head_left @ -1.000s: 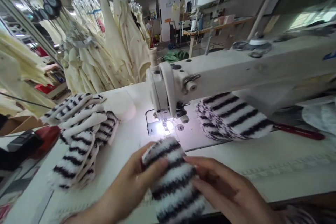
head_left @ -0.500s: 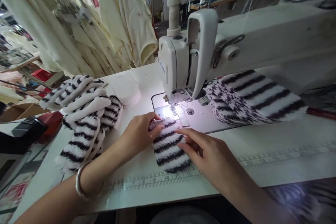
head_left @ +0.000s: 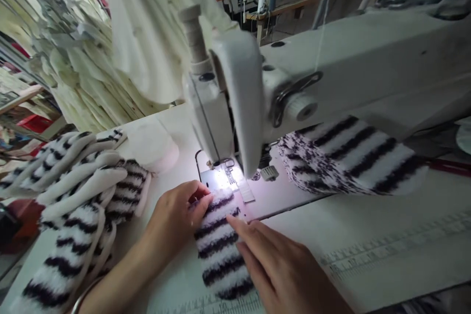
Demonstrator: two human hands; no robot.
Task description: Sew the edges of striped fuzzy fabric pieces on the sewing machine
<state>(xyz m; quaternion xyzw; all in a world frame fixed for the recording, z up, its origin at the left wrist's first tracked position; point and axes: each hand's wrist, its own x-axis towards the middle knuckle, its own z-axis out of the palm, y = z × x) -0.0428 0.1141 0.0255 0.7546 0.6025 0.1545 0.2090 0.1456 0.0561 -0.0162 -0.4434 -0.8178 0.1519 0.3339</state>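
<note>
Left hand (head_left: 175,216): fingers loosely curved over the upper left edge of the fuzzy striped strip (head_left: 219,243); whether they pinch it, I cannot tell.
Right hand (head_left: 275,270): fingers extended, tips resting lightly on the strip's right edge, not closed on it.
Strip: long, narrow, fluffy white pile with black bands, lying flat on the desk (head_left: 368,240) between both sets of fingers, its upper end just short of the presser foot (head_left: 231,176).
Handling: soft pile like this is likely to creep, so even, flat finger pressure and a line square to the foot should serve better than a tight pinch.
Left of the fingers: a heap of matching strips (head_left: 73,240) and a round white pad (head_left: 150,144).
Right of the fingers: a fanned pile of striped pieces (head_left: 353,157) under the arm of the sewing machine (head_left: 342,64).
</note>
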